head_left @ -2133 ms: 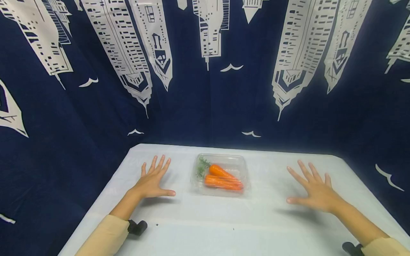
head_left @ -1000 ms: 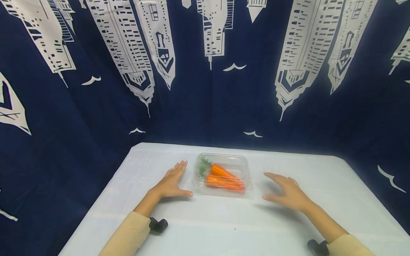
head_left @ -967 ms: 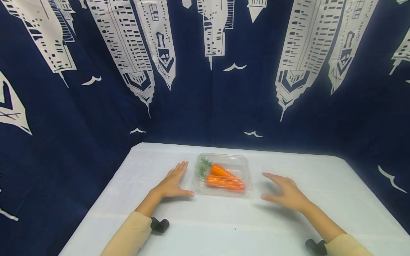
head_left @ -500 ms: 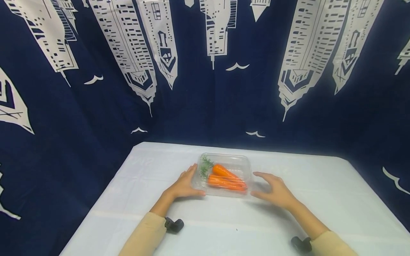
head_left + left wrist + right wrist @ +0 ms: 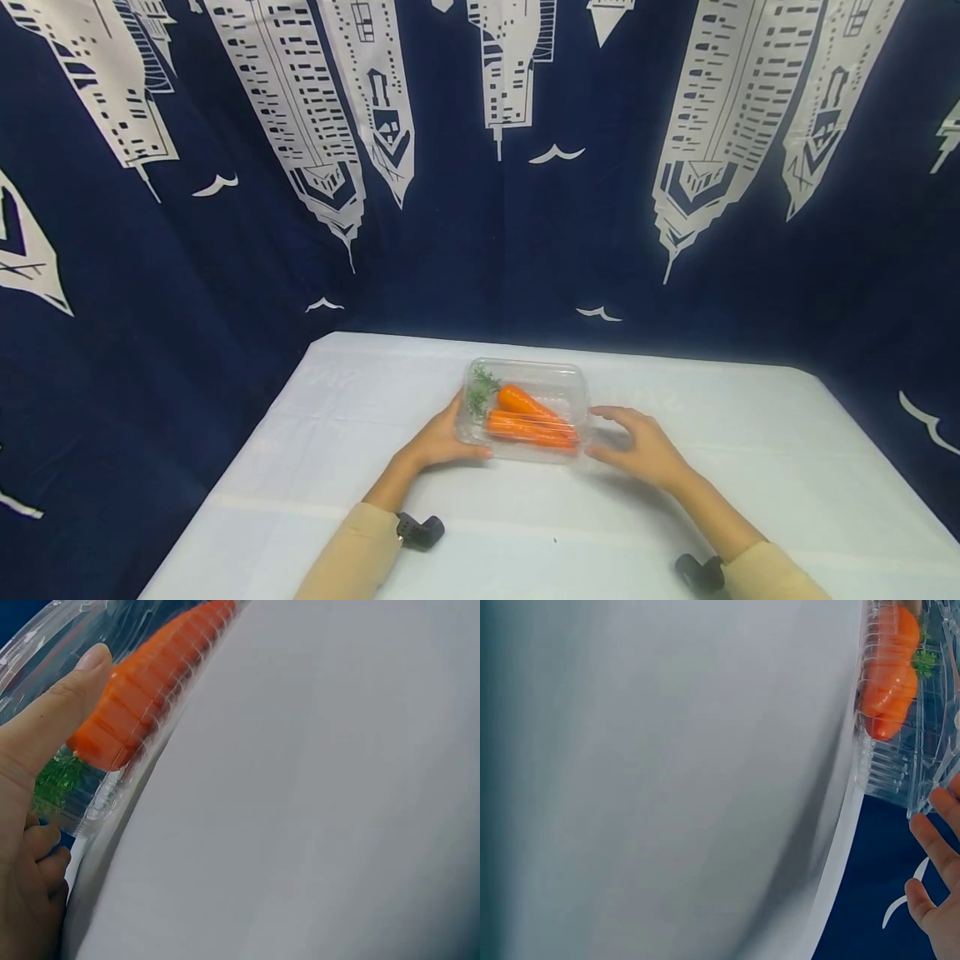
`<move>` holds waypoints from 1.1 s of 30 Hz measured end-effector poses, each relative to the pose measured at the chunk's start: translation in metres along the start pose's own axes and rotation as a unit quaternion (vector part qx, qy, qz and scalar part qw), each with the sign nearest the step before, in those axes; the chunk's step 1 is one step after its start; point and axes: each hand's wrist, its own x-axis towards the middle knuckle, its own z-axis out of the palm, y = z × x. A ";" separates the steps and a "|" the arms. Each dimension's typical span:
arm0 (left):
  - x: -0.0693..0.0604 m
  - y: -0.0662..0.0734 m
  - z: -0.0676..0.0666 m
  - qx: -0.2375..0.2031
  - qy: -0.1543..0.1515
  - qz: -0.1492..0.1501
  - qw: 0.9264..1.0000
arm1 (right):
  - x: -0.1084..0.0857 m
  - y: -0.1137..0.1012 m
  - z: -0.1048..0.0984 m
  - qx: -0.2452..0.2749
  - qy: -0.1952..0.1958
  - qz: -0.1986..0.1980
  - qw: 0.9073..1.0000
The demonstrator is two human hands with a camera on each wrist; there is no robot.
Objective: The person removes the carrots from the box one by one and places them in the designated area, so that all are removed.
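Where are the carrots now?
In the head view, the carrots lie inside the clear box, right of the green leaves, between the left hand and right hand.

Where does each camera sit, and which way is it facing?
Head: worn there, facing forward and down at the table and clear box; left hand, right hand and sleeves show.
Left wrist: worn there, facing box and table; left hand partly shows.
Right wrist: worn there, facing table and box; right fingers show.
Wrist views share the box and carrots.
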 end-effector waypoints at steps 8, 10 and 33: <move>-0.001 -0.003 0.006 -0.018 0.022 0.008 1.000 | 0.001 -0.002 -0.003 -0.007 0.000 -0.004 1.000; -0.001 -0.003 0.006 -0.019 0.024 0.008 1.000 | 0.002 -0.002 -0.004 -0.006 0.000 -0.006 1.000; -0.002 -0.004 0.007 0.015 0.020 -0.007 1.000 | 0.044 -0.018 -0.038 0.013 0.004 0.045 0.999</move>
